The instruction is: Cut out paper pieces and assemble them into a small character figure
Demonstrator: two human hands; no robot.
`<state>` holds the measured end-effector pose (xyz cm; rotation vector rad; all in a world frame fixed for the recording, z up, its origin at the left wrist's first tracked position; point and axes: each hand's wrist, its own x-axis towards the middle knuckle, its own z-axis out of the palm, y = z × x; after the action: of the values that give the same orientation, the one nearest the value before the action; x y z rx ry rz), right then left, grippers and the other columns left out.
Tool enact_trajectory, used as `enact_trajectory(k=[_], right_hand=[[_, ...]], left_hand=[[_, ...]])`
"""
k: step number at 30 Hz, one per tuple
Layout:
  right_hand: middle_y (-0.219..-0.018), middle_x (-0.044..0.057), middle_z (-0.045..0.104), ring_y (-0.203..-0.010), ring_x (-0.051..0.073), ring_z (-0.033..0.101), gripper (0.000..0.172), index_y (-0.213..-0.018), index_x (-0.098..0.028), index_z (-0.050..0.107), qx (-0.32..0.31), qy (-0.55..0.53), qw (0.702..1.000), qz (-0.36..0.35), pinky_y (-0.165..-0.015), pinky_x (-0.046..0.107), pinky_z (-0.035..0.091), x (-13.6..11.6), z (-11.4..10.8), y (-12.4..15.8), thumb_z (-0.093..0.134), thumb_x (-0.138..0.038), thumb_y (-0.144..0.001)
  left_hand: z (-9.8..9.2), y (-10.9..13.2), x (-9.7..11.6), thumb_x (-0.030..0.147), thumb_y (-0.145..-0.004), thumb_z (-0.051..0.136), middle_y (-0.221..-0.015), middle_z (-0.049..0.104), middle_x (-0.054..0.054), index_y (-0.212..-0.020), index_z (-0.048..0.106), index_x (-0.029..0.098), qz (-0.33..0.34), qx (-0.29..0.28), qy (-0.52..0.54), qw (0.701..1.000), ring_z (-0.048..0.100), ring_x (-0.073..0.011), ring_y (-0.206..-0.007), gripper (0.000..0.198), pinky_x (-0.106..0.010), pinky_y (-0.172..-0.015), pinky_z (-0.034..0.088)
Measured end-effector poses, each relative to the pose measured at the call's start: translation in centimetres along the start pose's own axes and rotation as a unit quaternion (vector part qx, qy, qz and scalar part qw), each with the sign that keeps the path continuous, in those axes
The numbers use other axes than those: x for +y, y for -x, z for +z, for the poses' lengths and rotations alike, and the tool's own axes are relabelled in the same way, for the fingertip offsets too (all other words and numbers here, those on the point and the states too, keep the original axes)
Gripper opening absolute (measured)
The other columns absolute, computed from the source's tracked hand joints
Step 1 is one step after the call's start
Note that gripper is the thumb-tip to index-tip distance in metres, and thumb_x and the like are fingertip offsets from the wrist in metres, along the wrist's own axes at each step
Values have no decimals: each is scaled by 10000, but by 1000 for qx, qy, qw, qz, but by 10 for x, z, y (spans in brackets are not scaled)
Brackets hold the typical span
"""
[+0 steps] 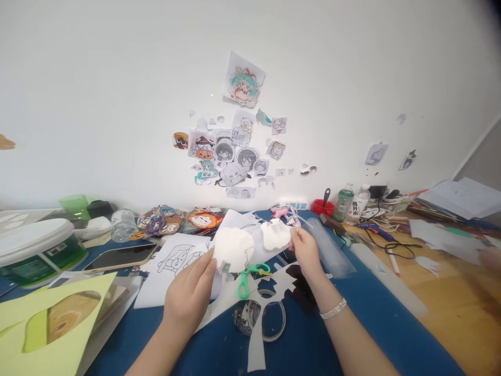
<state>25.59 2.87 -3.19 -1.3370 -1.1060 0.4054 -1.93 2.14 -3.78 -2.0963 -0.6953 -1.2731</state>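
My left hand [190,295] is closed on a white cloud-shaped paper cutout [234,248], held up over the blue table mat [313,344]. My right hand [305,250] pinches a second, smaller white cutout [275,235] by its right edge. The two pieces hang side by side, a little apart. A bead bracelet [333,309] sits on my right wrist. Below the cutouts lie green-handled scissors [250,277] on white paper scraps [256,334], and a roll of clear tape [260,318] lies further down.
A line-drawing sheet [176,261] and a phone [119,257] lie at left, beside a green and white tub [35,250] and yellow-green cut paper [47,318]. Stickers cover the wall [230,151]. Bottles [344,202], cables and papers crowd the wooden table at right.
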Motion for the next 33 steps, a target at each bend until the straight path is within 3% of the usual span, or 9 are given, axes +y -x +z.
enact_trajectory(k=[5, 7, 11, 14, 18, 21, 27, 31, 33], right_hand=[[-766, 46, 637, -613, 153, 513, 309, -1026, -170, 623, -48, 59, 995, -58, -592, 269, 425, -13, 11, 16, 520, -317, -774], [-947, 74, 627, -688, 152, 537, 371, -1136, -186, 566, -111, 32, 988, -106, -575, 245, 444, -22, 15, 26, 487, -346, -810], [-1001, 64, 601, -743, 148, 555, 252, -1003, -203, 614, -199, -37, 968, -148, -590, 233, 474, -34, 21, 37, 547, -294, -778], [-833, 37, 618, -678, 137, 553, 100, -806, -183, 640, -183, -30, 975, -126, -590, 235, 465, -34, 24, 37, 564, -203, -744], [-732, 16, 601, -680, 144, 550, 90, -691, -183, 616, -187, -2, 974, -129, -591, 235, 437, -33, 24, 34, 541, -171, -741], [-770, 22, 600, -717, 151, 550, 90, -699, -183, 603, -183, -11, 975, -125, -597, 232, 430, -34, 22, 33, 527, -185, -748], [-701, 32, 608, -623, 150, 567, 150, -710, -167, 567, -142, -94, 985, 10, -587, 263, 478, -26, 20, 25, 539, -314, -728], [-664, 27, 599, -557, 130, 554, 182, -699, -165, 546, -125, -87, 988, 14, -585, 268, 487, -15, 15, 13, 529, -345, -710], [-659, 21, 586, -538, 125, 547, 194, -739, -168, 530, -98, -72, 992, 17, -577, 271, 489, -9, 9, 5, 501, -359, -719]], left_hand=[[-1, -4, 4, -8, -738, 552, -1087, 627, -235, -1177, 464, 113, 36, 3, 4, 999, 601, -293, -1021, 464, -374, -750, 538], [-2, -6, 7, -15, -743, 535, -1064, 638, -234, -1124, 497, 107, 55, -8, 1, 998, 612, -285, -997, 402, -365, -737, 539], [-2, -10, 13, 4, -776, 491, -1046, 655, -207, -1045, 526, 125, 81, -24, -2, 996, 628, -261, -957, 297, -344, -705, 537], [-1, -12, 15, 16, -782, 492, -1027, 664, -204, -1017, 531, 120, 88, -29, -3, 996, 637, -257, -929, 259, -330, -684, 529], [1, -14, 15, 20, -793, 468, -1014, 673, -193, -996, 526, 124, 91, -42, -9, 995, 651, -243, -885, 235, -318, -662, 521], [1, -15, 14, 21, -800, 445, -1007, 680, -173, -970, 518, 140, 90, -53, -18, 994, 657, -227, -852, 220, -304, -641, 518], [0, -14, 9, 23, -783, 468, -992, 687, -159, -962, 507, 150, 64, -46, -32, 996, 659, -223, -846, 223, -309, -678, 518], [1, -10, 2, 11, -767, 480, -1000, 686, -163, -953, 519, 146, 58, -48, -24, 997, 662, -229, -841, 233, -304, -682, 508], [0, -8, -2, 42, -773, 483, -1003, 688, -152, -929, 531, 164, 13, -51, -8, 999, 666, -234, -836, 203, -310, -689, 502]])
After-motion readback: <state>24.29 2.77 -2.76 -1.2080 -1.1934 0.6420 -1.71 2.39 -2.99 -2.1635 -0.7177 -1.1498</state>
